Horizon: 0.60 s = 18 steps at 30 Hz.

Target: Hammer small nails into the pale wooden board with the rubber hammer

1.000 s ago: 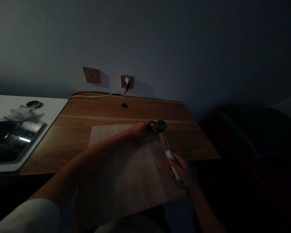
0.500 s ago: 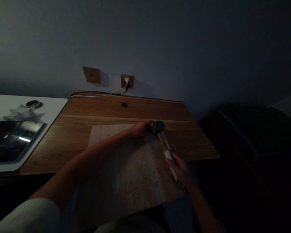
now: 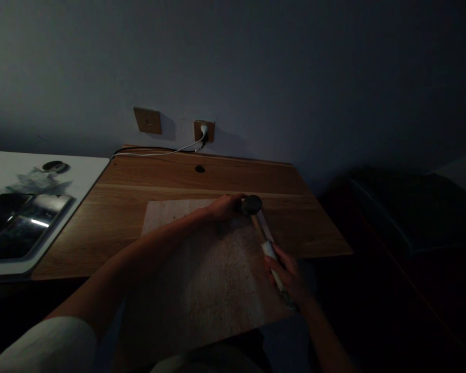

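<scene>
Hammer point(image 3: 251, 205) with a dark rounded head and a pale handle lies slanted across the far right part of a pale sheet point(image 3: 202, 280), with its head just beyond the fingertips of the left hand point(image 3: 225, 207) and its handle running back into the right hand point(image 3: 285, 274). The right hand's fingers are clenched around the lower end of the handle, and the butt end sticks out a little behind the palm. The left hand reaches across the sheet to its far edge, where its fingers are drawn together right against the hammer head. It is too dark to tell whether they pinch anything.

The sheet lies flat under both hands on a wooden desk point(image 3: 140, 181), and its near edge hangs over the desk's front. Past the left fingertips, a small dark hole point(image 3: 199, 168) shows in the desk top. Farther on, a wall socket point(image 3: 204, 130) holds a white plug, and its white cable point(image 3: 159, 153) runs leftward along the desk's back edge. A switch plate point(image 3: 148, 120) sits on the wall left of the socket. Well to the left of the left arm, a white table point(image 3: 89, 168) carries a dark tray point(image 3: 23, 225) with a glossy surface.
</scene>
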{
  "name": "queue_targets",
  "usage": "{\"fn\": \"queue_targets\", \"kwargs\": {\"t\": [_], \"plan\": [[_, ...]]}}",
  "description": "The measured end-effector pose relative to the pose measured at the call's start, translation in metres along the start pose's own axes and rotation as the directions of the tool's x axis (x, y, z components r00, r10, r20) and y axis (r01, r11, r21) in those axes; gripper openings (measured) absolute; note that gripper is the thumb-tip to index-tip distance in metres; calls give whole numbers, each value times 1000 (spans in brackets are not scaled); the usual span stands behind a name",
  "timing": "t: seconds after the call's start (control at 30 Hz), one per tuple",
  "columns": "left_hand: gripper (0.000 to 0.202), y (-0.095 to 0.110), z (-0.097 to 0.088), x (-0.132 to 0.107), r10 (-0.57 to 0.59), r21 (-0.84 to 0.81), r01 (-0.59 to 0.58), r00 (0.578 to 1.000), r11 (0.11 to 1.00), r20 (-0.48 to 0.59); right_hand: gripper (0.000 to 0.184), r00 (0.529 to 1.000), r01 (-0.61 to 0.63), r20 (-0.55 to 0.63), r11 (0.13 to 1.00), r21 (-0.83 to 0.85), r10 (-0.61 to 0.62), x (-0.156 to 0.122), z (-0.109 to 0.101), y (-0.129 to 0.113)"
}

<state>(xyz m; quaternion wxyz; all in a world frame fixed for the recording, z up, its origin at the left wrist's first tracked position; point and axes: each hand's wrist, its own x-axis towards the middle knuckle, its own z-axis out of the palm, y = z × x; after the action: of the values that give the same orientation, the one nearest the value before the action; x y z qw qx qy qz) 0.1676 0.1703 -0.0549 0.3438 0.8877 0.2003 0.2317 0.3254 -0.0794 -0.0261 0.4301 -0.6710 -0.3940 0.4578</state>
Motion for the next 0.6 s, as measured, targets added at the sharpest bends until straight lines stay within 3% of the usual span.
{"fn": "queue_targets", "kwargs": {"t": [0.6], "plan": [[53, 2, 0, -1, -16, -16, 16, 1000, 1000, 13, 41, 999, 37, 17, 998, -55, -36, 1, -1, 3]]}}
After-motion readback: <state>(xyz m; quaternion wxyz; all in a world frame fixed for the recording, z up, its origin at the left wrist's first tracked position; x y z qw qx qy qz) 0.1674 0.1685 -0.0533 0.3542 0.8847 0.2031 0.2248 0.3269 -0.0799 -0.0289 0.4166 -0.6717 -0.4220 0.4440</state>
